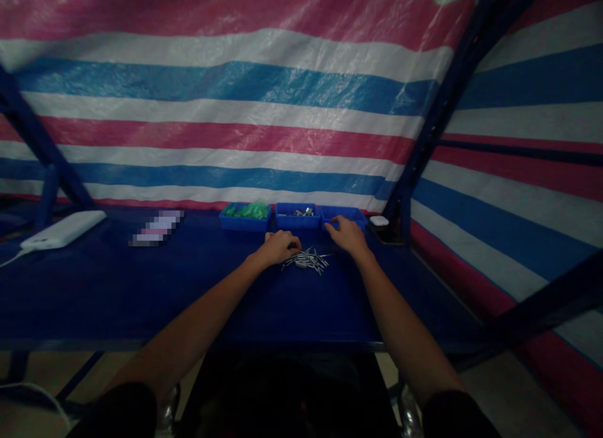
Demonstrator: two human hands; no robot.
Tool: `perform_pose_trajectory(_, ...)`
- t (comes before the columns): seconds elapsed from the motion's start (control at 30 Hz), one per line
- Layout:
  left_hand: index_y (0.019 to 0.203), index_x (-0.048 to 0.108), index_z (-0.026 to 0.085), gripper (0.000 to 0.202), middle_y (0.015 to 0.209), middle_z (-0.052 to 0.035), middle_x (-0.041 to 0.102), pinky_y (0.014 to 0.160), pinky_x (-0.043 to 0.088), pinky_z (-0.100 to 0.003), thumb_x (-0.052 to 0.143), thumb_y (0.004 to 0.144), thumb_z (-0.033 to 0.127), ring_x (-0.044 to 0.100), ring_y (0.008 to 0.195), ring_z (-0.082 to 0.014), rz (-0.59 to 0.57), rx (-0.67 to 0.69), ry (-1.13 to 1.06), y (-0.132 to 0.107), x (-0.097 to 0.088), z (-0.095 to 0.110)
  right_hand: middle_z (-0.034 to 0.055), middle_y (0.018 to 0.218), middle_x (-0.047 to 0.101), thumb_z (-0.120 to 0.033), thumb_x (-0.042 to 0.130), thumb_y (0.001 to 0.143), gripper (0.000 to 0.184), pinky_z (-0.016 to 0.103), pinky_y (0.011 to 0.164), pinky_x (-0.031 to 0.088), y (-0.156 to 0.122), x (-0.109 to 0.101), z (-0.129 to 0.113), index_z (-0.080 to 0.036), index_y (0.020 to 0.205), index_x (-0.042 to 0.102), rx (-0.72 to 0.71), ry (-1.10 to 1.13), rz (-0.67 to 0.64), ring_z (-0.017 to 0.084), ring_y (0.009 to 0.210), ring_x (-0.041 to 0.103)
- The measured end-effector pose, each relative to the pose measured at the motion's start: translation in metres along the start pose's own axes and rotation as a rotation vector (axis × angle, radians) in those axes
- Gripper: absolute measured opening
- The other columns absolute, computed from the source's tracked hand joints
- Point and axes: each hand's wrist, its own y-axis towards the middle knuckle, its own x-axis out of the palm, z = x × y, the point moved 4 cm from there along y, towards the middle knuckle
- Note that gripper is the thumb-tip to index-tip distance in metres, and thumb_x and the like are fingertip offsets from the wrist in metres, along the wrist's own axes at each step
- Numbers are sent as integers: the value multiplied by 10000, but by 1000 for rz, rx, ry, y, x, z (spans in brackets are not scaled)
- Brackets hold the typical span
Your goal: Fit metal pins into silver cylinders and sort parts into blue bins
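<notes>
A loose pile of thin metal rods (307, 259) lies on the blue table, with a small grey piece among them. My left hand (279, 248) rests at the pile's left edge, its fingers curled down; what they hold, if anything, is hidden. Over the front edge of the right blue bin (358, 219) hovers my right hand (347, 235), thumb and fingers bent but apart, with nothing visible between them. The middle blue bin (298, 222) holds small shiny metal parts. Green plastic pieces (249, 210) fill the left blue bin (245, 224).
On the left of the table (117, 293) are a white power bank (65, 229) with a cable and a pixelated flat object (157, 228). A small white case (378, 220) lies on a dark flat device at the right. Blue frame posts and striped sheeting (235, 136) enclose the table.
</notes>
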Motion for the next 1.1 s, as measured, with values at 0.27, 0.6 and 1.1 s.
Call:
perform_pose_trajectory(0.27,858,633,209,192,930,-24,657,778,412,-313,466,792,276,564,900,-193,152,-146,-164,-6,-13,-15,-7,668,578,-287,549,787,139,210,552,326,-20,17,-54,-190,869,607,-457,193,-122,108,594,503)
perform_pose_trajectory(0.6,873,648,157,203,830,-42,687,747,459,-268,475,772,188,621,787,-160,253,-142,-428,-5,-16,-20,30,764,620,-231,486,827,125,232,607,340,-21,9,-52,-181,811,599,-445,158,-23,135,672,535)
perform_pose_trajectory(1.1,874,646,166,262,695,-26,653,574,412,-219,394,805,196,579,602,-137,236,-61,-233,-9,-8,-13,31,751,631,-228,493,817,123,223,597,344,-19,12,-49,-175,801,603,-430,182,-40,130,647,539)
